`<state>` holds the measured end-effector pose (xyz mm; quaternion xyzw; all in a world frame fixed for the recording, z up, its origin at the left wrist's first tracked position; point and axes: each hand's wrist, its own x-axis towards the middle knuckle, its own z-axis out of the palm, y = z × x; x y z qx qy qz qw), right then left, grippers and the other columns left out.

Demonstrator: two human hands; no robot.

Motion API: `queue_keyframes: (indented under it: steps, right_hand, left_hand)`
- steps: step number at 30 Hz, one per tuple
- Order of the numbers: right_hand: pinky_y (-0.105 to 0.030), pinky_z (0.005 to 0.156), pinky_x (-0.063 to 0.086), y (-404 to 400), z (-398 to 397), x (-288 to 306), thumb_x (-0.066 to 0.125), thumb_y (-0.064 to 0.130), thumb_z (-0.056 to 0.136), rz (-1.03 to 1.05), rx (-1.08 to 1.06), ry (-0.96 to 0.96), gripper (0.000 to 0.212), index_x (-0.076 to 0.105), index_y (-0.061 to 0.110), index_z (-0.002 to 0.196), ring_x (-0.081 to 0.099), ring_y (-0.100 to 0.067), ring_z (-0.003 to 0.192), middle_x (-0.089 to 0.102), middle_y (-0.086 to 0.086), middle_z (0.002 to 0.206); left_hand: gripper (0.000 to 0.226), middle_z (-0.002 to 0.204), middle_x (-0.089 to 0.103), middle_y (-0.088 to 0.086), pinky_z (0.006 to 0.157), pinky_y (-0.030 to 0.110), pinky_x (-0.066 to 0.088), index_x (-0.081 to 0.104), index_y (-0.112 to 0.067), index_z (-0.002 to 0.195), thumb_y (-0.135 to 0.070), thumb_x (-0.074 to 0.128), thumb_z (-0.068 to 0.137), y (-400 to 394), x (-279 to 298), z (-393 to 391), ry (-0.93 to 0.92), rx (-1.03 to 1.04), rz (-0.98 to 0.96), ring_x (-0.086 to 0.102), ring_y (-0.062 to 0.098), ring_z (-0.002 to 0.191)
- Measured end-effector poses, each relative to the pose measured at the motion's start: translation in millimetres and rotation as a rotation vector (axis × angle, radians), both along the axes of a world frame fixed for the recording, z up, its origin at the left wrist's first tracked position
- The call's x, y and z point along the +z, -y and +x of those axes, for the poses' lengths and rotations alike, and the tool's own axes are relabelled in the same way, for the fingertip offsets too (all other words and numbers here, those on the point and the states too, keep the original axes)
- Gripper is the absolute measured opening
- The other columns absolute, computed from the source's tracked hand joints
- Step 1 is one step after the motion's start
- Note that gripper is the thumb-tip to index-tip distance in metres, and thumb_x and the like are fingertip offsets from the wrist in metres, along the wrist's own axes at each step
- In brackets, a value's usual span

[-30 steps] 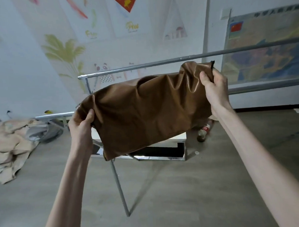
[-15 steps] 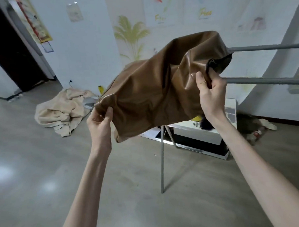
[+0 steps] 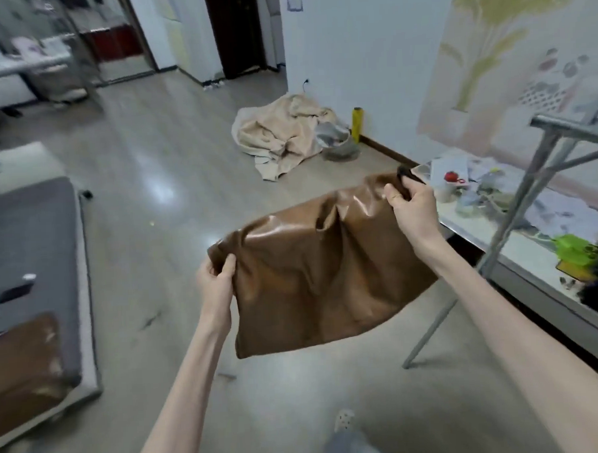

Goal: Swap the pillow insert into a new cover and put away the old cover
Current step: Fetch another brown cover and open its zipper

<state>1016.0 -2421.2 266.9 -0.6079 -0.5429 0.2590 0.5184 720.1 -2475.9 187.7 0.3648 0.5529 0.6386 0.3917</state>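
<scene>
While both arms reach forward, the brown cover [image 3: 322,276] hangs in the air above the floor [image 3: 174,231], stretched between the two hands. The left hand [image 3: 215,287] is clamped on the cover's left top corner, thumb in front and fingers behind. The right hand [image 3: 414,211] is clamped on the cover's right top corner, where a dark edge of the opening [image 3: 406,173] pokes out above the knuckles. The cover sags in soft folds and looks limp and shiny; whether anything is inside it cannot be told.

Right of the cover stands a grey metal rack [image 3: 516,223], its slanted leg reaching the floor just below the cover's right edge. Behind that leg runs a low bench [image 3: 503,231] carrying papers, a red item and a green item [image 3: 571,248]. Beyond the cover, against the white wall, lies a heap of beige cloth [image 3: 280,134] with a yellow bottle [image 3: 357,123] beside it. Well to the left of the cover is a grey bed [image 3: 31,245], with another brown cushion [image 3: 23,368] on its near end. Below the cover, a shoe [image 3: 343,419] shows on the floor.
</scene>
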Motion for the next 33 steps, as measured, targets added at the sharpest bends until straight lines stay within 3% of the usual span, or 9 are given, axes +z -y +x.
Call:
queue_keyframes:
  steps: [2,7,12,16,19,24,27,29,33]
  right_hand:
    - [-0.033,0.095,0.046,-29.9,-37.3,-31.4,0.056,0.021,0.092,-0.155,0.068,0.000,0.035,0.063,0.001,0.121,0.062,-0.023,0.108,0.068,-0.009,0.114]
    - [-0.024,0.057,0.040,-101.8,-139.7,-90.0,0.056,0.009,0.085,-0.480,0.338,-0.043,0.015,0.066,-0.001,0.089,0.057,-0.019,0.070,0.064,-0.008,0.075]
    - [-0.034,0.080,0.050,-168.5,-228.7,-126.5,0.062,0.010,0.085,-0.764,0.551,-0.080,0.018,0.063,0.004,0.102,0.064,-0.027,0.090,0.066,-0.015,0.103]
    - [-0.041,0.079,0.055,-199.0,-291.1,-140.8,0.064,0.009,0.080,-0.910,0.692,-0.022,0.012,0.062,0.004,0.091,0.066,-0.031,0.079,0.068,-0.017,0.089]
    - [-0.054,0.089,0.052,-215.1,-334.5,-144.6,0.065,0.007,0.079,-0.952,0.768,-0.024,0.016,0.062,0.001,0.094,0.067,-0.036,0.094,0.069,-0.022,0.101]
    - [-0.044,0.091,0.052,-240.1,-408.1,-145.2,0.063,0.008,0.081,-0.904,0.806,-0.002,0.025,0.063,0.000,0.105,0.066,-0.034,0.097,0.068,-0.020,0.104]
    - [-0.039,0.087,0.051,-259.0,-457.3,-141.9,0.061,0.008,0.084,-0.878,0.828,0.007,0.025,0.060,-0.001,0.108,0.064,-0.033,0.098,0.066,-0.020,0.105]
    - [-0.037,0.085,0.050,-269.5,-492.1,-138.9,0.062,0.007,0.084,-0.878,0.859,0.005,0.021,0.058,0.001,0.104,0.063,-0.031,0.095,0.064,-0.017,0.103]
    - [-0.039,0.084,0.050,-276.6,-564.0,-137.1,0.061,0.001,0.083,-0.861,0.948,0.020,0.015,0.056,0.000,0.097,0.063,-0.032,0.089,0.063,-0.017,0.097]
  left_hand:
    - [0.017,0.090,0.068,-0.004,0.069,0.020,0.050,0.066,-0.014,0.101,-0.003,0.055,0.095,-0.1,-18.3,-42.9,-0.033,0.110,-0.112,0.061,0.009,0.083]
    - [0.020,0.100,0.069,0.010,0.087,0.036,0.051,0.064,-0.010,0.103,0.001,0.052,0.092,-11.2,-49.4,-137.4,-0.091,0.352,-0.350,0.063,0.025,0.095]
    - [0.019,0.102,0.067,0.013,0.077,0.029,0.047,0.063,-0.007,0.105,0.001,0.052,0.091,-23.1,-61.9,-207.5,-0.112,0.500,-0.533,0.062,0.024,0.088]
    - [0.017,0.100,0.065,0.007,0.084,0.036,0.049,0.060,-0.011,0.102,-0.003,0.056,0.088,-22.8,-74.5,-242.5,-0.119,0.568,-0.663,0.060,0.025,0.097]
    - [0.040,0.118,0.062,0.014,0.098,0.044,0.047,0.051,-0.001,0.124,-0.008,0.057,0.085,-19.2,-93.2,-266.4,-0.078,0.620,-0.728,0.058,0.030,0.110]
    - [0.058,0.127,0.059,0.016,0.086,0.039,0.052,0.045,-0.002,0.134,-0.009,0.061,0.078,-24.1,-120.7,-296.8,0.042,0.659,-0.760,0.060,0.027,0.108]
    - [0.081,0.154,0.033,0.010,0.111,0.042,0.035,0.023,-0.010,0.152,-0.014,0.063,0.082,-43.4,-130.9,-321.7,0.055,0.706,-0.807,0.038,0.028,0.138]
    - [0.078,0.159,0.025,0.005,0.117,0.041,0.026,0.024,-0.018,0.153,-0.019,0.063,0.085,-64.6,-133.2,-342.9,0.027,0.661,-0.816,0.028,0.025,0.144]
    - [0.066,0.152,0.039,-0.001,0.112,0.039,0.034,0.034,-0.028,0.148,-0.027,0.064,0.089,-128.7,-117.6,-380.0,0.025,0.418,-0.676,0.042,0.014,0.132]
